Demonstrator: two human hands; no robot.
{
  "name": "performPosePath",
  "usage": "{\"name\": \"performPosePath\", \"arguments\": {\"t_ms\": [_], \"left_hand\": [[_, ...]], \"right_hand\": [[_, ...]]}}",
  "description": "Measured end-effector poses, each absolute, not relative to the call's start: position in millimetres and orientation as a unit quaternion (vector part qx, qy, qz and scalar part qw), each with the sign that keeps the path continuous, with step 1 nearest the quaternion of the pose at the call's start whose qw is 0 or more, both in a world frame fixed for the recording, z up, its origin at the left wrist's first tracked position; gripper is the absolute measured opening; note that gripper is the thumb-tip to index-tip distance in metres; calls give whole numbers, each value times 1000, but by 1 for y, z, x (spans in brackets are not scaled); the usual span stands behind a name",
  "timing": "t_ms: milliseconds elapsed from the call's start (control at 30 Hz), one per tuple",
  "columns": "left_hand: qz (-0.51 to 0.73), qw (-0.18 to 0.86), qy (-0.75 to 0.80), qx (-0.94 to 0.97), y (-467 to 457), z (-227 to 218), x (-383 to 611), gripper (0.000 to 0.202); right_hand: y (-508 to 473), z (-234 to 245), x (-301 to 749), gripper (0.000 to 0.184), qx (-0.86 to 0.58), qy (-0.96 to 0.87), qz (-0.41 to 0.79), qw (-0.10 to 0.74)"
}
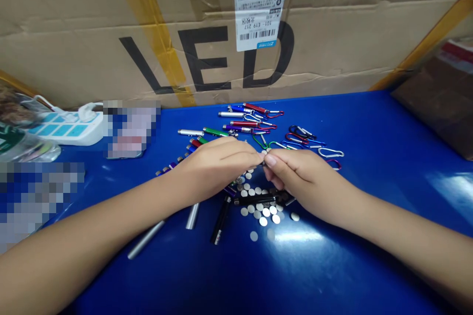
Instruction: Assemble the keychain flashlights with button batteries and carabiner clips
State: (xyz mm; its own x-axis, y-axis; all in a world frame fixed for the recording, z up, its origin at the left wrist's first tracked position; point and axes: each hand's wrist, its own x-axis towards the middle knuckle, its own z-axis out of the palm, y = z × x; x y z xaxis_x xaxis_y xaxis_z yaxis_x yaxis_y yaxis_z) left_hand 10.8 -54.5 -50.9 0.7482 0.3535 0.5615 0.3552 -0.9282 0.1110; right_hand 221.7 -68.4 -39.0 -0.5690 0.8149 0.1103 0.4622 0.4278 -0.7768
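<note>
My left hand and my right hand meet at the fingertips above the middle of the table. The fingers of my right hand pinch at a small silver button cell, mostly covered by the fingertips. My left hand's fingers are closed at the same spot, and what they hold is hidden. Below the hands lie many loose button cells. Among them is a black penlight, and a second black penlight lies to the left. Silver tubes rest near my left forearm.
Behind the hands lie coloured penlights with clips and several loose carabiners on the blue table. A white power strip and plastic bag are at left. A large cardboard box stands along the back, a brown box at right.
</note>
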Motion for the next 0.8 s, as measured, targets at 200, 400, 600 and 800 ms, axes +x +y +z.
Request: {"name": "performPosePath", "arguments": {"t_ms": [200,400,600,800], "left_hand": [[-284,23,-202,-937,-55,-50,12,16],[-238,-47,-284,-928,-59,-48,17,17],[-168,-89,-314,-930,-58,-52,17,14],[-121,-100,-344,-926,-56,-52,17,18]], "right_hand": [[-70,-34,219,44,-407,-767,441,226],[-68,-40,224,39,-389,-825,328,247],[-66,-47,228,39,-356,-892,206,190],[-66,-50,228,31,-393,-908,83,118]]}}
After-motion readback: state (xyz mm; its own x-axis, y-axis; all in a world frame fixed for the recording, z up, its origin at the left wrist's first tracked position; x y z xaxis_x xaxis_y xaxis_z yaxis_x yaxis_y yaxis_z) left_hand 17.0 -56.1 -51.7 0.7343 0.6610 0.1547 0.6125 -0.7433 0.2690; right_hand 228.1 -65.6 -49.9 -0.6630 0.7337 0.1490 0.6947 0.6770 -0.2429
